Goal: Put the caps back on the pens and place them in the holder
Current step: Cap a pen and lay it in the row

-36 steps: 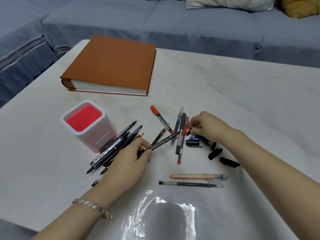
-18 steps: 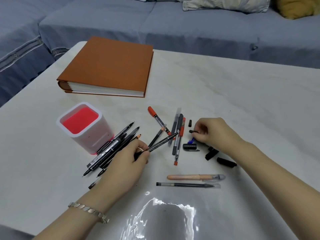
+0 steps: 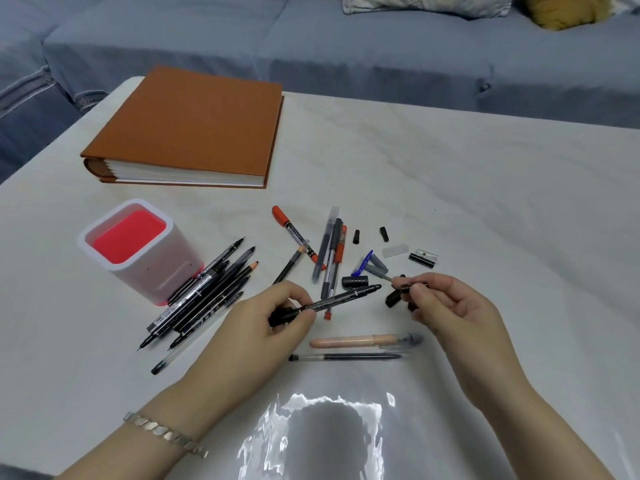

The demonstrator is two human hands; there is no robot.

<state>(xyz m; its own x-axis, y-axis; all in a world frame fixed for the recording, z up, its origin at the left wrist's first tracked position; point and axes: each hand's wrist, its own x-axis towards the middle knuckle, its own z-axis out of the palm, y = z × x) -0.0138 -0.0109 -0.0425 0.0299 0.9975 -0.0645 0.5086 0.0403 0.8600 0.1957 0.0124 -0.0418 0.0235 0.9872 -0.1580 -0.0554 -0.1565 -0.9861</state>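
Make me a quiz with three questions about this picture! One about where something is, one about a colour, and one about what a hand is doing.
1. Where is the pen holder?
A. Right next to the pile of pens
B. On top of the book
C. On the sofa

2. What colour is the book's cover?
A. Blue
B. Orange-brown
C. Green

3. What is the left hand doing?
A. Lying flat and holding nothing
B. Holding a black pen
C. Lifting the pen holder

Answers:
1 A: the pile of pens lies against the holder's base, and the book sits apart, farther back.
2 B: the whole cover is orange-brown, with white page edges at the side.
3 B: the fingers curl round the pen's back end, while the right hand pinches a small dark cap near its tip.
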